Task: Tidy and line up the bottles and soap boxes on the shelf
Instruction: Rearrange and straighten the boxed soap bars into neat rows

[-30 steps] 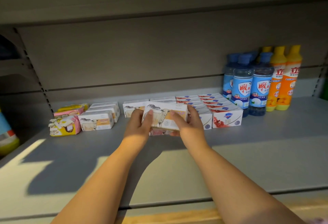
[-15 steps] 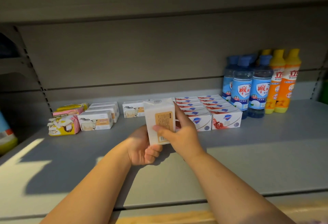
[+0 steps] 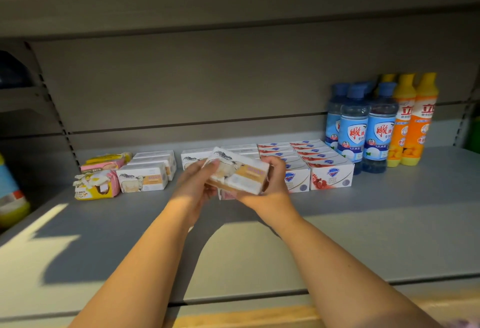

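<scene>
Soap box (image 3: 237,172) is gripped in my hands above the shelf (image 3: 389,224): left hand (image 3: 194,185) at its 9 o'clock end, right hand (image 3: 270,185) at 3. Long axis runs 10-to-4; matching boxes (image 3: 193,157) wait at 12.

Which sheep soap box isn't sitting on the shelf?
The box held tilted between the left hand and right hand; the other sheep boxes lie flat on the shelf.
</scene>
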`<state>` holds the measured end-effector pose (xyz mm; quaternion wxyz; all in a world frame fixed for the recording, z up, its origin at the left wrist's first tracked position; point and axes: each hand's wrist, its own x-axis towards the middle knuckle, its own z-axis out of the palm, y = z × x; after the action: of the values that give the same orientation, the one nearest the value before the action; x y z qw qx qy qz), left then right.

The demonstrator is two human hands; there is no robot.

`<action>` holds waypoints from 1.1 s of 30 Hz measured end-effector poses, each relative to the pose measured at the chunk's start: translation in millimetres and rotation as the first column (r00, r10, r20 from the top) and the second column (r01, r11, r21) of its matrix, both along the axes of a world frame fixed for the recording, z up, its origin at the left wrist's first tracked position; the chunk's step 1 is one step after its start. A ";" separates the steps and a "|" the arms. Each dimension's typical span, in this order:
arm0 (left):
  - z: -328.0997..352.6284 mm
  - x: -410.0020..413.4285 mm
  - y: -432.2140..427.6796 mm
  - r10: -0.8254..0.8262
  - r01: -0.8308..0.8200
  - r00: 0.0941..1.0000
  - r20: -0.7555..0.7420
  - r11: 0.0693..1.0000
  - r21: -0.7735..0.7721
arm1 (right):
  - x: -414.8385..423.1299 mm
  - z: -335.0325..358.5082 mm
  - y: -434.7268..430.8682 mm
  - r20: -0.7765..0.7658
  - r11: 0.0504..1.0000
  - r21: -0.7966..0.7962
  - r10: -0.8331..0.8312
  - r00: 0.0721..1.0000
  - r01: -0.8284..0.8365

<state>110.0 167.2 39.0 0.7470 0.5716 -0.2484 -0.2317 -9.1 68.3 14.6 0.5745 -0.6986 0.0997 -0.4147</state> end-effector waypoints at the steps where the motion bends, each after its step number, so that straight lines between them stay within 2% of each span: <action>1: 0.8 1.8 2.1 -0.013 0.013 0.998 0.066 1.000 0.001 | 1.6 -0.3 0.1 -0.022 1.000 -0.017 -0.002 1.000 0.002; 4: 4.0 1.5 6.1 -0.075 0.032 0.971 0.225 0.982 0.188 | 4.7 -6.4 -1.3 -0.114 0.997 -0.079 0.014 0.993 -0.023; 7: 3.9 3.4 13.2 -0.169 0.064 0.944 0.284 0.937 0.342 | 2.5 -14.6 -3.2 -0.260 0.977 -0.195 0.032 0.965 -0.085; 9: 6.0 9.8 21.4 -0.170 -0.023 0.904 0.391 0.896 0.443 | 1.0 -18.8 -2.6 -0.338 0.955 -0.267 0.034 0.941 -0.130; 12: 10.7 16.8 33.6 -0.183 -0.174 0.811 0.555 0.831 0.528 | 0.5 -20.4 2.8 -0.417 0.938 -0.284 0.066 0.907 -0.199; 18: 8.1 28.1 46.4 -0.286 -0.327 0.737 0.612 0.642 0.693 | -2.2 -20.2 5.9 -0.442 0.920 -0.302 0.097 0.892 -0.249; 22: 5.6 40.1 53.1 -0.234 -0.358 0.796 0.558 0.561 0.746 | 1.6 -20.8 7.5 -0.536 0.838 -0.476 -0.036 0.844 -0.267; 26: 0.4 46.7 47.8 -0.111 -0.490 0.781 0.615 0.501 0.713 | 3.8 -21.7 6.4 -0.594 0.729 -0.616 -0.181 0.784 -0.298; 28: -6.6 47.2 39.4 -0.061 -0.536 0.767 0.639 0.486 0.690 | 4.5 -22.7 6.3 -0.607 0.700 -0.643 -0.220 0.764 -0.310; 30: -11.8 48.8 27.9 -0.046 -0.536 0.762 0.646 0.514 0.670 | 5.1 -21.8 6.7 -0.603 0.691 -0.651 -0.222 0.766 -0.313; 33: -13.1 58.6 14.9 -0.099 -0.558 0.721 0.686 0.502 0.660 | 5.2 -21.9 6.3 -0.593 0.681 -0.662 -0.221 0.774 -0.312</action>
<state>168.6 182.1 25.9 0.2693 0.9269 -0.2615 0.0018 -3.9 74.5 -7.3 0.1897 -0.9666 0.0936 -0.1444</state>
